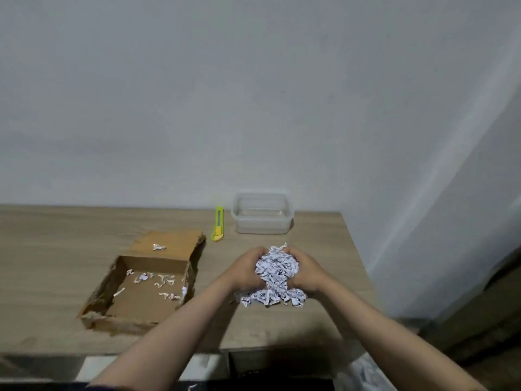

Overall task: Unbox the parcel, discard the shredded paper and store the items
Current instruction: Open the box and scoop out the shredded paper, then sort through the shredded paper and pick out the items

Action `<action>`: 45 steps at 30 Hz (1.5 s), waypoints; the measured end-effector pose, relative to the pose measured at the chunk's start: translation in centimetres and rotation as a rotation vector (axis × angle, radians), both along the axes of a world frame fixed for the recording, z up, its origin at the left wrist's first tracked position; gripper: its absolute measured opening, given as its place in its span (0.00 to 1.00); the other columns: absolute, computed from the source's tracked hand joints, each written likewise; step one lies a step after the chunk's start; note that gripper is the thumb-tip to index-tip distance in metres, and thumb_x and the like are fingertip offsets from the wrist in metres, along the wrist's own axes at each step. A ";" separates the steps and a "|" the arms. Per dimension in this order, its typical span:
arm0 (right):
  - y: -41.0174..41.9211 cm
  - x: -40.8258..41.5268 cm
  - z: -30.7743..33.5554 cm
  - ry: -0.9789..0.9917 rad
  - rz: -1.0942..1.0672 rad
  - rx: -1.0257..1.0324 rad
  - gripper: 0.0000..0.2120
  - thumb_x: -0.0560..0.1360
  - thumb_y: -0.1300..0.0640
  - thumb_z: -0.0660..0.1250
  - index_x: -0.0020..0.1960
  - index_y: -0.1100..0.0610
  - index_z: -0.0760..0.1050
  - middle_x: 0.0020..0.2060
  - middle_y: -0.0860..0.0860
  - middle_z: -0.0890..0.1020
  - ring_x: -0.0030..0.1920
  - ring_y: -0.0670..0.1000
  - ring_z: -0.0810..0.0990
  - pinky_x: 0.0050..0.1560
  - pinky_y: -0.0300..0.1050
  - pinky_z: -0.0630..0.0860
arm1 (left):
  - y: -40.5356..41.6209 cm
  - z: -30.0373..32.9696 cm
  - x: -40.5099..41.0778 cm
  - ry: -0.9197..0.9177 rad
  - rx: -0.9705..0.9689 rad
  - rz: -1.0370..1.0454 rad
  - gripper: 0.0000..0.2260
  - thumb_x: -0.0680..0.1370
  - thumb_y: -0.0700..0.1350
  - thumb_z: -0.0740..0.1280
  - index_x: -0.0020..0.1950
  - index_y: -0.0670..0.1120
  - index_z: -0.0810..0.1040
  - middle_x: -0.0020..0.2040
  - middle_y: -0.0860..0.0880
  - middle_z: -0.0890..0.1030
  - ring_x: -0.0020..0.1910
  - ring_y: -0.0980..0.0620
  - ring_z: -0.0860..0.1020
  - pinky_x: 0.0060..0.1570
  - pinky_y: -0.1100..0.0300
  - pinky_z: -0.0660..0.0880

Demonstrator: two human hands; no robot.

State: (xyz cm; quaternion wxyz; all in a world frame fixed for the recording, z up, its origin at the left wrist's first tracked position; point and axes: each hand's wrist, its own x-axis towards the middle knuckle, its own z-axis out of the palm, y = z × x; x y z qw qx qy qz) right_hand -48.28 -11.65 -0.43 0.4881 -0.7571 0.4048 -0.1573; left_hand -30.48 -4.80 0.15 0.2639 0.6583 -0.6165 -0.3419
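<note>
On the right half of the wooden surface (56,249), a heap of shredded paper (275,273) is pressed between the left hand (248,270) and the right hand (303,272). Each grip is closed on the heap from its own side, fingers curled inward over the top, while the lower strips rest on the surface just in front of the wrists. The heap lies directly between the palms, so neither hand is nearer; it is held evenly by both.

To the left, well apart from the hands, the opened cardboard box (143,289) is seen with its flap folded back. Only a few loose scraps are left on its floor and one on the flap; no other contents can be made out inside it. Beyond the hands, near the wall, a clear plastic tub (262,213) stands empty, with a green and yellow box cutter (218,223) lying just beside it, its long axis running toward the wall.

The bulk of the paper is judged to be out of the box and gathered for discarding. No bin is clearly shown; something pale at the lower right edge, below the surface, cannot be identified. The coming lift would turn on both hands staying squeezed together, since loose strips at the bottom could be dropped.
</note>
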 end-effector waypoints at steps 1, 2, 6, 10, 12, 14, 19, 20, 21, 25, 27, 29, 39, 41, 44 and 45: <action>0.0 -0.1 -0.4 -0.015 0.004 0.010 0.31 0.55 0.70 0.72 0.51 0.45 0.73 0.48 0.50 0.81 0.49 0.49 0.79 0.51 0.42 0.76 | 0.0 -0.3 -0.1 -0.002 0.003 0.001 0.29 0.59 0.40 0.72 0.60 0.47 0.72 0.55 0.48 0.76 0.55 0.51 0.75 0.50 0.65 0.69; -0.4 -0.4 -0.8 -0.029 0.009 0.023 0.32 0.55 0.71 0.72 0.52 0.44 0.73 0.49 0.51 0.81 0.51 0.51 0.80 0.52 0.43 0.77 | -0.1 -0.5 -0.4 -0.008 0.001 0.006 0.30 0.60 0.39 0.72 0.62 0.46 0.71 0.57 0.48 0.75 0.57 0.50 0.74 0.53 0.64 0.69; -1.6 -1.6 -0.4 -0.051 0.055 0.031 0.39 0.52 0.65 0.73 0.61 0.43 0.72 0.60 0.51 0.78 0.61 0.51 0.77 0.61 0.46 0.76 | 0.3 -0.5 -0.9 0.056 -0.008 0.034 0.39 0.61 0.41 0.73 0.70 0.48 0.65 0.65 0.48 0.68 0.65 0.51 0.70 0.65 0.60 0.67; -1.9 -3.6 0.6 -0.103 0.011 0.053 0.36 0.60 0.64 0.76 0.62 0.40 0.72 0.63 0.49 0.74 0.62 0.47 0.73 0.48 0.31 0.76 | 1.7 -1.1 -1.6 0.093 -0.142 0.067 0.37 0.61 0.44 0.66 0.71 0.51 0.66 0.71 0.47 0.64 0.71 0.51 0.63 0.71 0.58 0.60; -1.1 -3.8 0.8 -0.168 -0.077 -0.074 0.26 0.66 0.63 0.74 0.56 0.40 0.76 0.59 0.47 0.76 0.61 0.47 0.75 0.54 0.33 0.73 | 2.4 -2.0 -2.2 0.011 -0.174 0.119 0.31 0.67 0.51 0.66 0.70 0.59 0.66 0.73 0.50 0.63 0.72 0.52 0.61 0.73 0.45 0.56; 0.3 -3.3 0.7 -0.207 -0.158 -0.196 0.16 0.69 0.63 0.71 0.51 0.44 0.79 0.53 0.44 0.78 0.56 0.44 0.78 0.59 0.35 0.71 | 2.6 -2.7 -2.6 -0.153 -0.195 0.133 0.25 0.72 0.62 0.61 0.69 0.65 0.64 0.74 0.53 0.63 0.73 0.53 0.60 0.71 0.37 0.52; 1.8 -2.2 -1.4 -0.006 -0.102 -0.376 0.13 0.70 0.60 0.69 0.51 0.47 0.81 0.47 0.42 0.77 0.54 0.45 0.75 0.58 0.42 0.73 | 2.8 -2.7 -2.9 -0.383 -0.180 0.150 0.21 0.79 0.55 0.58 0.72 0.61 0.62 0.74 0.54 0.63 0.74 0.52 0.58 0.70 0.36 0.47; 1.8 -2.2 -1.7 0.047 -0.082 -0.398 0.14 0.70 0.60 0.68 0.53 0.46 0.80 0.47 0.41 0.76 0.55 0.45 0.73 0.58 0.42 0.72 | 3.1 -2.6 -2.7 -0.412 -0.178 0.157 0.21 0.79 0.53 0.58 0.73 0.60 0.61 0.74 0.53 0.63 0.74 0.51 0.58 0.71 0.37 0.47; 1.8 -2.3 -1.9 0.077 -0.071 -0.406 0.15 0.71 0.60 0.67 0.54 0.45 0.80 0.47 0.41 0.75 0.56 0.45 0.72 0.57 0.42 0.71 | 3.3 -2.8 -2.3 -0.439 -0.174 0.160 0.21 0.80 0.53 0.57 0.73 0.59 0.60 0.75 0.53 0.63 0.74 0.51 0.58 0.71 0.38 0.48; 1.7 -3.1 -1.7 0.103 -0.068 -0.421 0.16 0.72 0.63 0.65 0.55 0.49 0.80 0.48 0.43 0.75 0.56 0.46 0.70 0.58 0.41 0.70 | 4.5 -3.3 -0.8 -0.478 -0.151 0.183 0.21 0.81 0.52 0.55 0.74 0.59 0.57 0.74 0.50 0.65 0.73 0.50 0.61 0.71 0.40 0.51; 1.4 -3.8 -1.6 0.117 -0.081 -0.427 0.15 0.72 0.63 0.65 0.55 0.50 0.80 0.48 0.45 0.75 0.56 0.47 0.70 0.58 0.42 0.70 | 4.8 -3.3 -0.3 -0.491 -0.152 0.191 0.21 0.81 0.51 0.55 0.74 0.59 0.58 0.73 0.50 0.65 0.73 0.49 0.62 0.71 0.40 0.51; 1.1 -4.6 -1.5 0.134 -0.101 -0.424 0.14 0.72 0.63 0.66 0.55 0.51 0.80 0.49 0.46 0.76 0.57 0.48 0.71 0.57 0.40 0.68 | 5.0 -3.1 0.0 -0.498 -0.158 0.205 0.21 0.80 0.51 0.56 0.73 0.60 0.59 0.73 0.49 0.66 0.72 0.48 0.63 0.71 0.40 0.52; 2.5 -5.6 0.4 -0.018 -0.234 -0.430 0.19 0.66 0.68 0.64 0.52 0.53 0.78 0.52 0.47 0.75 0.56 0.47 0.72 0.55 0.35 0.67 | 5.9 -1.8 -1.7 -0.282 -0.408 0.350 0.29 0.70 0.49 0.62 0.71 0.56 0.63 0.77 0.51 0.55 0.74 0.52 0.54 0.68 0.40 0.36; 3.2 -4.2 0.8 -0.094 -0.215 -0.455 0.17 0.68 0.69 0.63 0.52 0.54 0.78 0.51 0.49 0.78 0.54 0.46 0.75 0.55 0.29 0.68 | 5.6 -1.7 -2.4 -0.294 -0.418 0.257 0.26 0.73 0.51 0.59 0.72 0.57 0.62 0.77 0.54 0.55 0.75 0.55 0.50 0.69 0.41 0.35; 3.5 -1.7 0.9 -0.096 -0.109 -0.398 0.16 0.72 0.67 0.61 0.56 0.55 0.78 0.53 0.50 0.81 0.54 0.46 0.78 0.58 0.37 0.74 | 4.5 -2.1 -3.2 -0.357 -0.323 0.121 0.24 0.77 0.53 0.55 0.74 0.54 0.60 0.76 0.55 0.57 0.76 0.54 0.51 0.72 0.35 0.44; 3.3 -1.1 0.7 -0.054 -0.067 -0.366 0.17 0.73 0.66 0.61 0.58 0.55 0.77 0.54 0.50 0.81 0.55 0.46 0.78 0.60 0.39 0.73 | 4.2 -2.4 -3.3 -0.404 -0.280 0.097 0.23 0.78 0.53 0.54 0.74 0.54 0.59 0.77 0.54 0.57 0.76 0.53 0.51 0.72 0.35 0.47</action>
